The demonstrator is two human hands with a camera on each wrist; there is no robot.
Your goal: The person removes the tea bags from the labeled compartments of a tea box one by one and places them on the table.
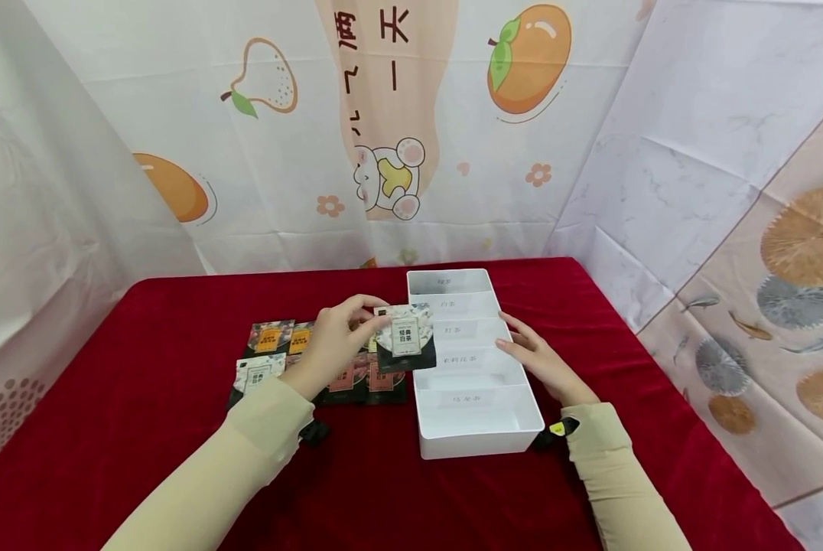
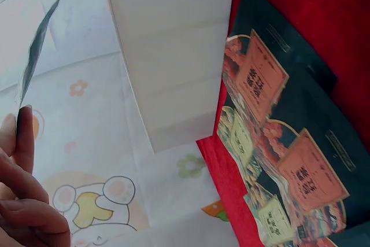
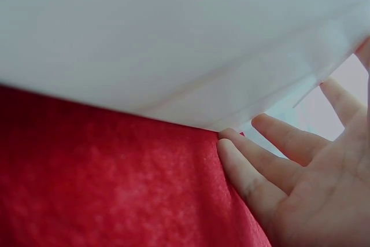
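Observation:
Between thumb and fingers, my left hand (image 1: 339,337) pinches a tea sachet (image 1: 406,338) with a pale floral top and a dark base, raised beside the left wall of a white divided box (image 1: 480,444). In the left wrist view the sachet (image 2: 36,50) appears nearly edge-on. My right hand (image 1: 538,358) rests against the box's right side; the right wrist view shows its extended fingers (image 3: 289,137) touching the wall. Left of the box lie more sachets: orange-labelled (image 1: 270,338), red-labelled (image 1: 386,383) and another white floral one (image 1: 255,373), some partly hidden by my left arm.
The box has several labelled compartments in a row, separated by white dividers (image 1: 463,330). A red cloth (image 1: 177,360) covers the table. Behind it hangs a printed curtain (image 1: 267,191), and a marble-patterned sheet (image 1: 701,115) hangs on the right.

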